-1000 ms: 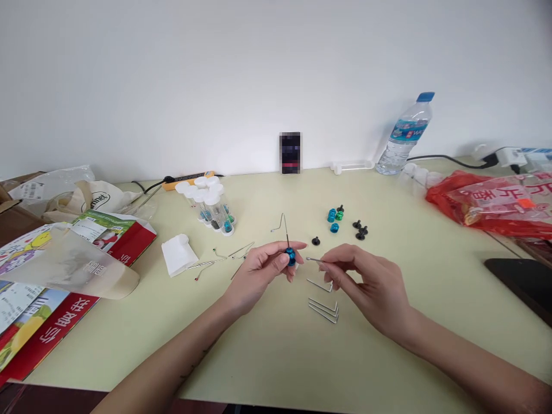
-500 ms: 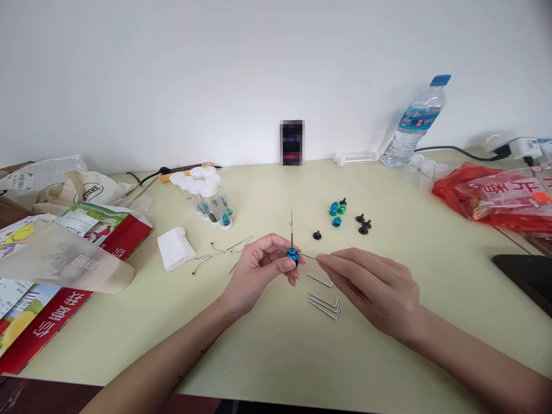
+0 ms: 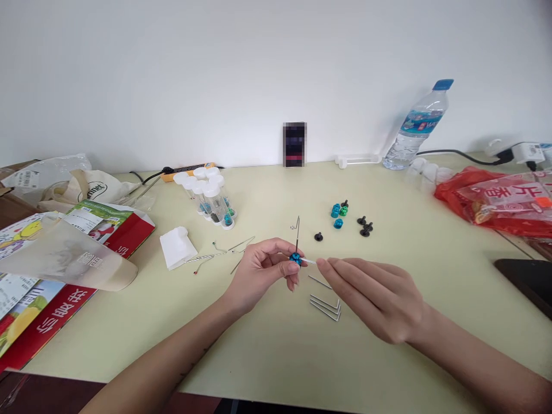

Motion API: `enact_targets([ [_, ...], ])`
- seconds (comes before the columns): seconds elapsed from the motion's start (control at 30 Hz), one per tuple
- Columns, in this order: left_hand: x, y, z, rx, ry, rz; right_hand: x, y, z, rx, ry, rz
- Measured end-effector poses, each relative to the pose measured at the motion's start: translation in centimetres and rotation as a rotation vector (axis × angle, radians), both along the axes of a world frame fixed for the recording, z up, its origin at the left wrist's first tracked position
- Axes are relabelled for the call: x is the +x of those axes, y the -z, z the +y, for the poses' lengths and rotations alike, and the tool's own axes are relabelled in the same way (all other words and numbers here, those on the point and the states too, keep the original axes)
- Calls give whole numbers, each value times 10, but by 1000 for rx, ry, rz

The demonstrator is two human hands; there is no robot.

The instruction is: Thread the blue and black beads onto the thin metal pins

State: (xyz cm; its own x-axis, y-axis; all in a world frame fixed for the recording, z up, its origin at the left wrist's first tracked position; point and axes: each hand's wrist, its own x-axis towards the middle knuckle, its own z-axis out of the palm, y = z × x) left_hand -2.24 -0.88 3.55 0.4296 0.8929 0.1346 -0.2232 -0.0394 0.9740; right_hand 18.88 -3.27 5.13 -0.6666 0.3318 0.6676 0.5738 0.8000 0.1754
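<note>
A thin metal rod (image 3: 309, 261) is now meeting the side of a blue knob (image 3: 295, 258), closing the gap seen a second earlier, while the bent wire (image 3: 298, 230) rising from the knob is facing a different way. The person's left hand (image 3: 263, 270) is pinching the knob between thumb and fingers, above the middle of the pale table (image 3: 267, 356). The right hand (image 3: 379, 293) is gripping the rod's far end, its fingers lying nearly straight and pressing together around it. The step in hand appears to be working the rod into the knob's side; whether the tip is seating in a hole is too small to tell. The next move seems to be calling for a steady left pinch and a small, square-on turn of the rod. The knob is showing a glossy, metallic, rounded body; the slim wire is ending in a small hook. Smooth L-shaped keys (image 3: 325, 307) are lying below the rod, and matte black, flat-headed screws (image 3: 318, 236) are resting beyond, near shiny blue and green pieces (image 3: 338, 223).
</note>
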Motion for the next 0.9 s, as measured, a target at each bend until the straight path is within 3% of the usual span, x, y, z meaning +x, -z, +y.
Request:
enact_targets([
  [0.17,0,-1,1,36,-33,40,-3,3,-2,-80,7,24],
  [0.27,-1,-1,1,85,-53,94,-8,7,-3,-255,52,171],
  [0.5,-1,5,0,241,-97,258,-14,4,6,-1300,9,662],
  [0.6,0,7,-2,280,-101,302,-15,4,11,-1573,-17,782],
  [0.7,2,7,-3,275,-107,336,-16,6,12,-1607,-29,833],
  [0.77,2,7,-2,233,-103,333,-16,6,11,-1520,-20,808],
  [0.83,1,6,1,180,-105,305,-14,6,10,-1303,9,704],
  [0.9,-1,5,4,143,-107,272,-12,7,9,-980,31,511],
])
